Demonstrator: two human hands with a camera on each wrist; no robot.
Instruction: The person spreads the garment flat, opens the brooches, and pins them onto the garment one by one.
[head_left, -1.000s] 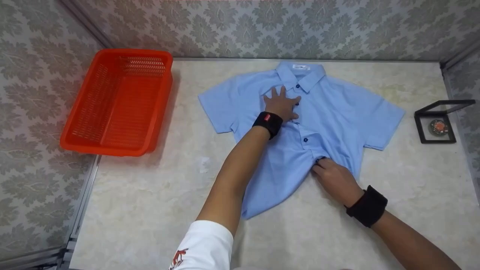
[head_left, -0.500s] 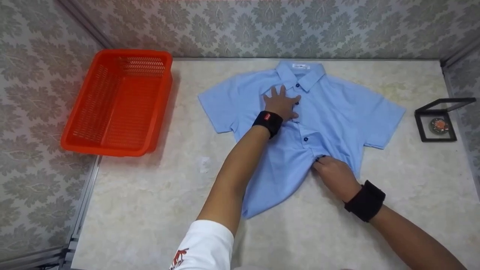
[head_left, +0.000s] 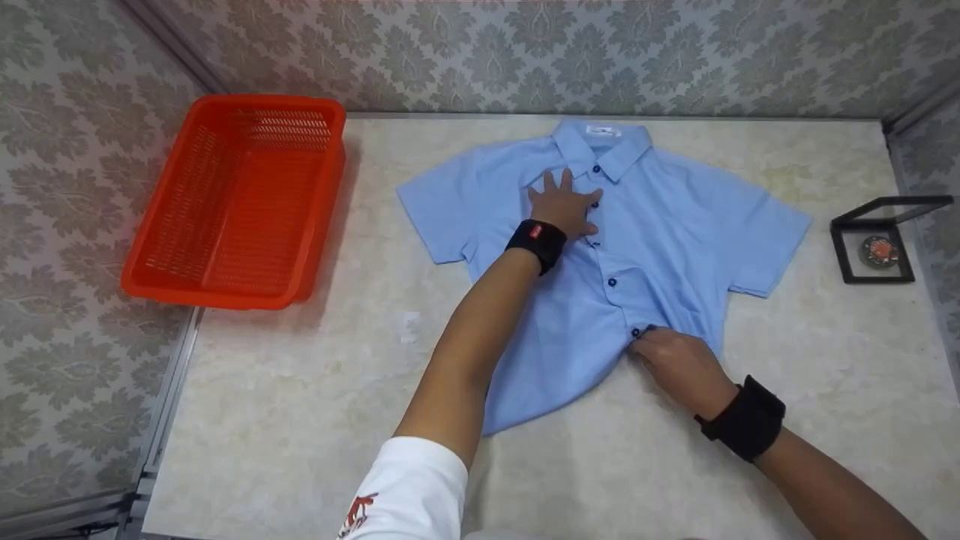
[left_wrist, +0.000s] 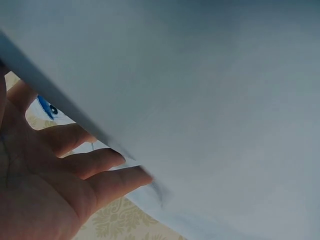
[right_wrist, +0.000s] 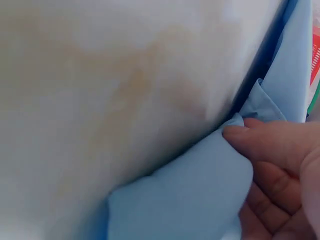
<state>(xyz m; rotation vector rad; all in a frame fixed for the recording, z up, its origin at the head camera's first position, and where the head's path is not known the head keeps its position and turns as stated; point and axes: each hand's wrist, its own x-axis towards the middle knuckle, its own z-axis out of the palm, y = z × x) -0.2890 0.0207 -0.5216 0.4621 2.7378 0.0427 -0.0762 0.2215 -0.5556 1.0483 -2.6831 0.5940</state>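
Observation:
A light blue short-sleeved shirt [head_left: 667, 217] lies front side up on the table, collar toward the back wall. My left hand [head_left: 562, 206] rests on its chest beside the button placket, fingers spread. In the left wrist view, the fingers [left_wrist: 115, 182] look straight against pale cloth. Lower down the placket, my right hand [head_left: 675, 364] pinches the shirt's front edge near a dark button [head_left: 636, 332]. The right wrist view has the thumb [right_wrist: 250, 140] pressing a fold of blue cloth [right_wrist: 185, 185]. The hem beneath the right hand is bunched and partly hidden.
A red plastic basket [head_left: 319, 247] stands at the table's left back. On the right is a small black open frame [head_left: 847, 255] with a round patterned piece [head_left: 879, 252] in it. A whitish patch [head_left: 409, 328] marks the table [head_left: 300, 420] left of the shirt. Patterned walls enclose the back and sides.
My right hand has drawn the pinched shirt edge slightly toward me, and a lower button now shows beside its fingers. The left hand has stayed in place.

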